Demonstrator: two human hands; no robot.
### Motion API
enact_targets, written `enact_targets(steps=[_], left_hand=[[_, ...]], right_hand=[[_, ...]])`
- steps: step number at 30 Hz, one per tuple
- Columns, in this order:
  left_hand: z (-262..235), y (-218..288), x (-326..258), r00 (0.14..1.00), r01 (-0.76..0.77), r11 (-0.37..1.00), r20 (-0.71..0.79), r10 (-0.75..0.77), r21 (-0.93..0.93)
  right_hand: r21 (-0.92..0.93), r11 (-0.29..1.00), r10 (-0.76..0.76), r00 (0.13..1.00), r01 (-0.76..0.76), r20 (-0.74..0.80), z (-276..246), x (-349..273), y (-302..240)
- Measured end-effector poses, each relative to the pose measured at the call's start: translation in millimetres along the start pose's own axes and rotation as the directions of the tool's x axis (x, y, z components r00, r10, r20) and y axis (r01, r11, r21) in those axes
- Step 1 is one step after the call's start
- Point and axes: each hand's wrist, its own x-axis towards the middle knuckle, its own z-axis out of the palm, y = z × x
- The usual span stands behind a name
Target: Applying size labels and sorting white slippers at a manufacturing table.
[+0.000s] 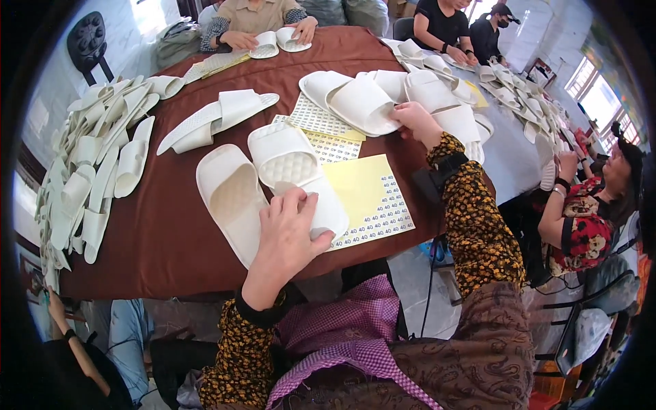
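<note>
Left hand [290, 229] presses down on the heel of a white slipper [297, 174], grip closed over its edge, the slipper's toe pointing away across the brown worktop [157, 239]. Just left of it lies a second slipper [232, 198]; under the fingers sits a yellow sticker sheet [369, 195]. Right hand [417, 123] reaches far out, fingers curled onto the slipper pile [383, 99].

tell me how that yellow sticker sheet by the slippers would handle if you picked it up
The yellow sticker sheet lies thin and flat on the brown tablecloth, so it is probably light and floppy. It likely slides easily, though a white slipper under the left hand rests on its edge and may pin it.
</note>
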Motion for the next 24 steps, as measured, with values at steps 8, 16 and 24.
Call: enact_targets(steps=[8, 16, 24], left_hand=[[3, -1, 1, 0.999, -0.032, 0.999, -0.029, 0.033, 0.016], [7, -3, -2, 0.999, -0.034, 0.999, -0.030, 0.035, 0.016], [2, 5, 5, 1.000, -0.018, 1.000, 0.000, 0.018, 0.002]], right_hand=[[0.706, 0.708, -0.018, 1.000, 0.001, 0.017, -14, -36, -1], [0.803, 0.592, 0.010, 0.997, -0.070, 0.079, -5, -107, 8], [-0.155, 0.893, -0.449, 0.862, 0.423, -0.236, -14, -123, 33]])
